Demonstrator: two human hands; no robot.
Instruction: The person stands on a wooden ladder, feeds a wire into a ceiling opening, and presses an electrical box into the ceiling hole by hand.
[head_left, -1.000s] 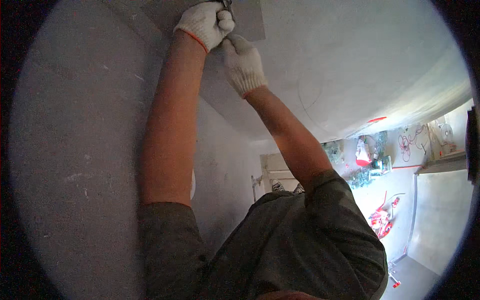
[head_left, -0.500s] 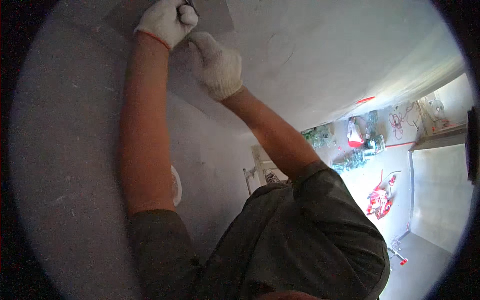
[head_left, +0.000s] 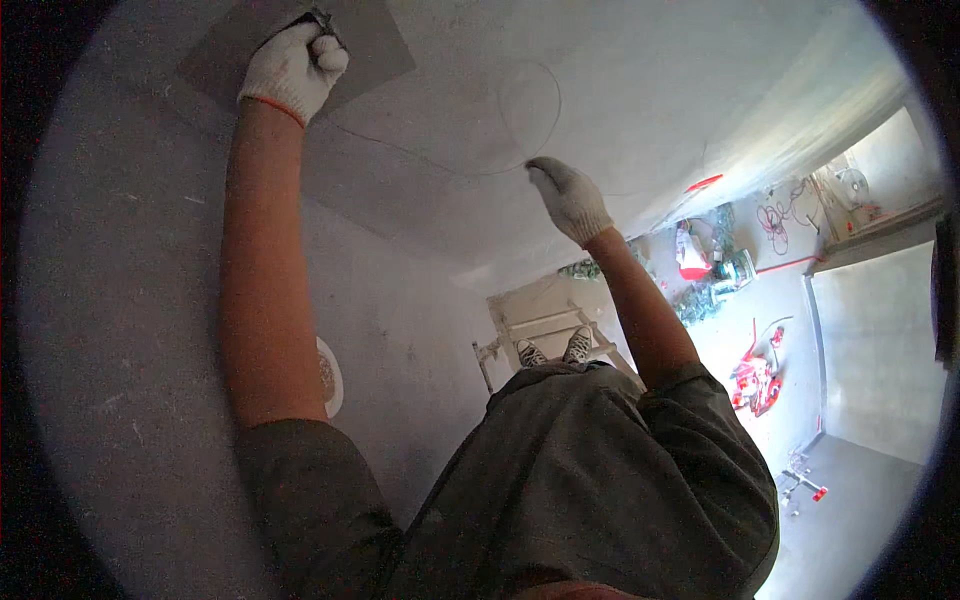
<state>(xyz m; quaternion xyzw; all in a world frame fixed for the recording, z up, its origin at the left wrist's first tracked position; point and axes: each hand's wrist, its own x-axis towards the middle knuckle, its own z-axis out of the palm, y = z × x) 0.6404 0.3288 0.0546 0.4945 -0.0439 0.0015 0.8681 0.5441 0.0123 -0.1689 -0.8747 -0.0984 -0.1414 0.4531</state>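
Note:
My left hand, in a white knitted glove with an orange cuff edge, is raised at the upper left and closed in a fist. Something dark shows above its fingers, too hidden to name. Behind the hand is a darker grey square patch on the grey surface. My right hand, gloved in white, is lower and further right, its fingers pinched together. A thin wire curves from near my left wrist to these fingertips and makes a loose loop above them.
Below, my shoes stand on a pale ladder-like frame. A round white-rimmed thing shows beside my left arm. Rightward, the floor holds red equipment, a red-and-white bag, a bucket and coiled cable.
My right hand has moved from beside the left one, down and to the right, and the looped wire now shows clearly between them. The left hand stays closed by the dark patch; the view has shifted slightly.

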